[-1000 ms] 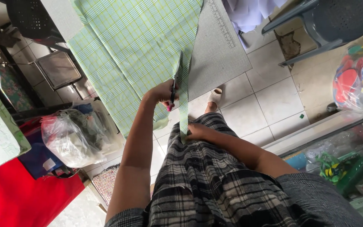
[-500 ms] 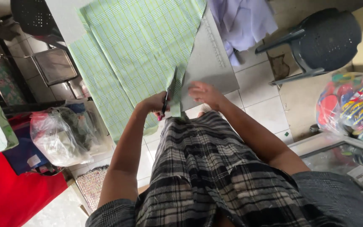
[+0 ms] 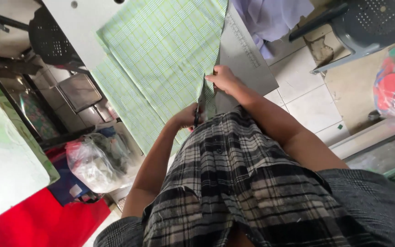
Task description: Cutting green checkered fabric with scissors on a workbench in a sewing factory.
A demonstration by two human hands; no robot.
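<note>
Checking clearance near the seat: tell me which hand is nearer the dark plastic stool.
Right. The right hand pinches the green checked fabric on the grey board, toward the stool; the left hand, with scissors, is farther off.

The green checked cloth [image 3: 161, 59] is thin woven fabric, matt, smooth where it lies flat on the grey table top [image 3: 243, 59], a hard, dull sheet surface. The scissors [image 3: 200, 107] in the left hand [image 3: 186, 118] look like dark metal. The person's plaid garment [image 3: 234, 183] is soft, fuzzy cloth with loose threads. The stool [image 3: 366, 23] is dark moulded plastic, perforated. A clear plastic bag [image 3: 94, 160] is crinkled and glossy; the floor tiles [image 3: 312, 100] are pale and slightly scuffed.
</note>
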